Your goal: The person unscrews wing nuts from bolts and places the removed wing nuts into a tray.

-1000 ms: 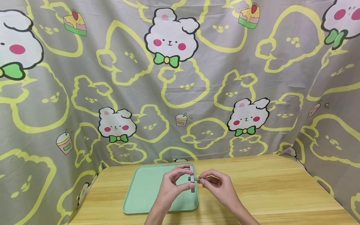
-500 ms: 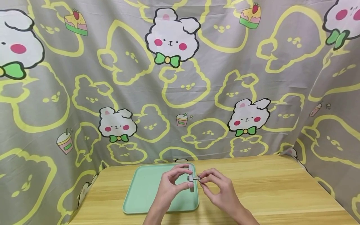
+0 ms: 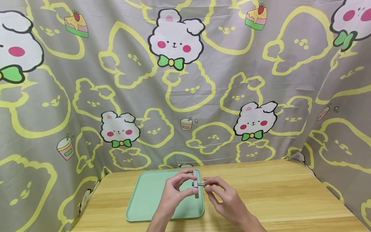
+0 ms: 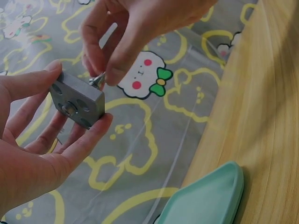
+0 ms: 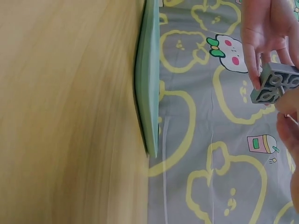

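My left hand (image 3: 175, 190) holds a grey square block (image 4: 79, 87) by its edges, thumb on one side and fingertips on the other. Round holes show in the block's face, and a bolt head (image 4: 70, 110) sits at its centre. Out of the ribbed back, visible in the right wrist view, a thin metal shaft (image 3: 201, 184) points toward my right hand (image 3: 227, 196). The right thumb and fingertips pinch a small shiny metal piece (image 4: 97, 80) at the shaft's end, partly hidden by the fingers. Both hands are raised, overlapping the tray's right edge in the head view.
A mint green tray (image 3: 153, 196) lies on the wood-grain table (image 3: 278, 193), left of centre. Behind and at both sides hangs a grey curtain (image 3: 203, 96) with cartoon prints, close to the table's back edge.
The right fingers have shifted around the shaft's end, and the gap between thumb and forefinger has changed shape. The block has drifted slightly left in the left hand's steady hold.
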A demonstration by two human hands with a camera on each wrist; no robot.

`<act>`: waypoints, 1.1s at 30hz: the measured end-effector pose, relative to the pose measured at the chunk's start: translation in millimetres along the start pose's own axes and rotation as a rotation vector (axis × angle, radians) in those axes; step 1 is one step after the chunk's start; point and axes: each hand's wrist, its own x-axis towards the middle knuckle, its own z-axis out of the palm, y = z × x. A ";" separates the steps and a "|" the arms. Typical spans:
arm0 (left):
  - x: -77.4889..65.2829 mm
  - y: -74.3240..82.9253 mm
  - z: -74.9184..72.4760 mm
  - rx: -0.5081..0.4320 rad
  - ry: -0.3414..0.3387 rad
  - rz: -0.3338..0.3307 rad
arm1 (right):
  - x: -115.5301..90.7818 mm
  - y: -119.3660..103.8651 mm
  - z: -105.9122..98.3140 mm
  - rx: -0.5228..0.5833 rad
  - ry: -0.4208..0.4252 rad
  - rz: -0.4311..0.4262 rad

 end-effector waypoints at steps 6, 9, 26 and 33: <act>0.3 0.7 0.1 0.008 0.003 0.008 | 1.6 -4.4 -0.8 0.168 0.085 0.233; 0.7 0.7 0.6 0.018 0.007 0.012 | 3.9 -8.7 -3.5 0.276 0.089 0.441; -0.8 -2.3 4.2 0.051 -0.003 0.044 | 9.5 -10.7 -9.2 0.697 -0.022 1.120; 0.4 -4.1 5.0 0.054 -0.009 0.039 | 8.6 -11.2 -9.1 0.670 -0.012 1.124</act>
